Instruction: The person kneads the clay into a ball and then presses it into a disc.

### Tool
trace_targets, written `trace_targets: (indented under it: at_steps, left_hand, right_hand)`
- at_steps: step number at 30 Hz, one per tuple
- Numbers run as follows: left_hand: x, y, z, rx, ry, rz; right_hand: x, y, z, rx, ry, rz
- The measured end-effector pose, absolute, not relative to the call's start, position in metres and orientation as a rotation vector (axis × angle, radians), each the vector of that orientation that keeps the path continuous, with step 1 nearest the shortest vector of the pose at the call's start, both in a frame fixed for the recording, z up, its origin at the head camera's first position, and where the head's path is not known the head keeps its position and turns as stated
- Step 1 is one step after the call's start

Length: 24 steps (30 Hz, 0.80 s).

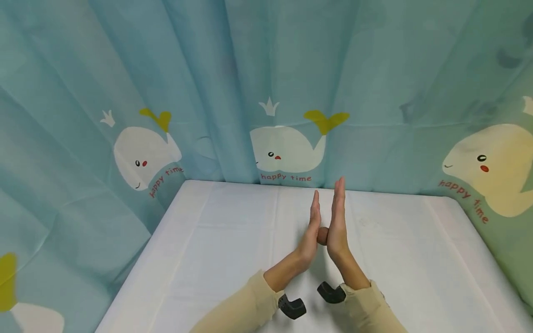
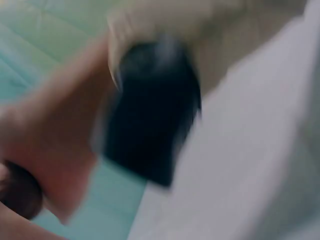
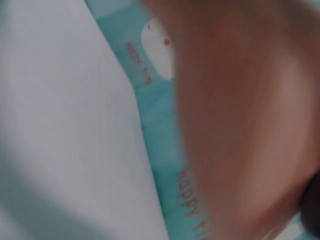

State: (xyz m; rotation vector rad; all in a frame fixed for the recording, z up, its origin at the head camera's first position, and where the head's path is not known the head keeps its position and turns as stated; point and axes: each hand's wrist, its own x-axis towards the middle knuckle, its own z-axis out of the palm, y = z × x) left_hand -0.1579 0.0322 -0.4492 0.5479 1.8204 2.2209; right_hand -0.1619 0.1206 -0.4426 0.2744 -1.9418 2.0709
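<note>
Between the two palms sits a small round brown ball [image 1: 322, 236], pressed from both sides above the white table. My left hand [image 1: 310, 233] has straight fingers pointing up and away, its palm against the ball. Facing it, my right hand [image 1: 338, 226] is straight-fingered too and reaches slightly farther forward. In the left wrist view the dark ball [image 2: 21, 192] shows at the lower left, against the palm. Only a dark edge of the ball [image 3: 312, 205] appears in the right wrist view, which is blurred. What kind of ball it is, I cannot tell.
A white-covered table [image 1: 225, 240] spreads under the hands. Behind and beside it hangs a blue-green curtain [image 1: 208, 69] printed with white whales. Black wrist mounts [image 1: 292, 307] stick out from the beige sleeves [image 1: 245, 307].
</note>
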Motion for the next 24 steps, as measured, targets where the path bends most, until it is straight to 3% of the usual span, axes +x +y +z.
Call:
trace_targets:
  at_steps: [5, 15, 24]
  left_hand:
    - [-0.154, 0.031, -0.436, 0.52, 1.628, 2.348]
    - [-0.187, 0.028, -0.446, 0.53, 2.041, 2.267]
    - [-0.163, 0.032, -0.439, 0.672, 1.791, 2.25]
  right_hand:
    - [-0.171, 0.125, -0.456, 0.274, -1.932, 2.086]
    - [-0.138, 0.098, -0.453, 0.433, -1.941, 2.111]
    - [-0.173, 0.124, -0.453, 0.202, -1.801, 2.28]
